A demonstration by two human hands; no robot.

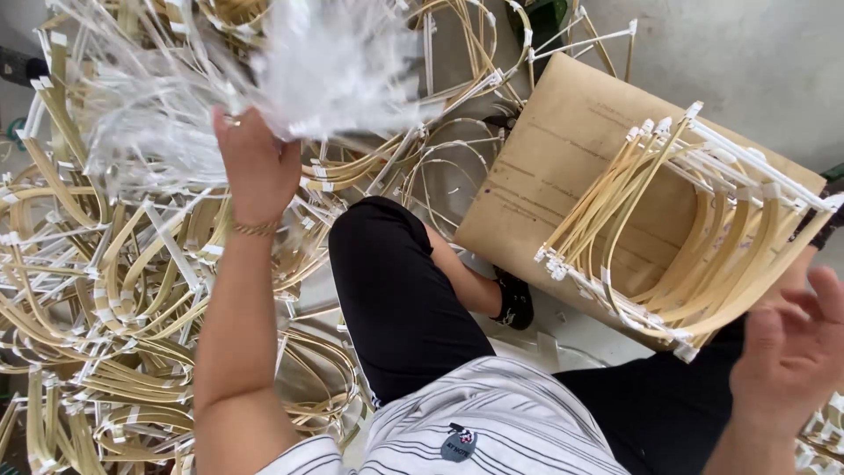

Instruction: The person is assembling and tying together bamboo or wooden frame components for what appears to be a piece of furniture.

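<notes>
One cardboard sheet (563,167) is lying by the knee, carrying one stack (703,237) of curved bamboo frames, too many to count. The right hand (791,352) is hanging half open beside the stack's near edge. Left of the cardboard, the left hand (255,167) is gripping a blurred bundle (264,70) of white strips over a crowded frame pile (105,308).

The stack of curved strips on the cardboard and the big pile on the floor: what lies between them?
In the head view, the person's bent knee in black trousers lies between them.
</notes>
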